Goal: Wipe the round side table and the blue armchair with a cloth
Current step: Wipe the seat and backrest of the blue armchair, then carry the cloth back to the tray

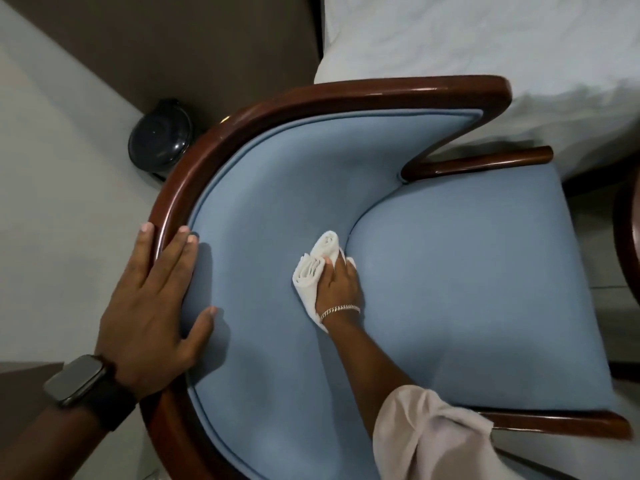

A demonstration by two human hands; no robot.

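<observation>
The blue armchair (467,265) fills the view from above, with a curved dark wooden frame (311,98) around its padded back. My right hand (337,282) presses a folded white cloth (311,268) against the blue back padding, low down where it meets the seat. My left hand (156,303) lies flat with spread fingers over the top rail and upper padding on the left. A dark curved wooden edge (627,237) at the far right may be the round side table; I cannot tell.
A bed with white linen (485,46) stands just beyond the chair's far arm. A black round bin (161,136) sits on the floor behind the chair, next to a dark wall panel. Pale floor lies to the left.
</observation>
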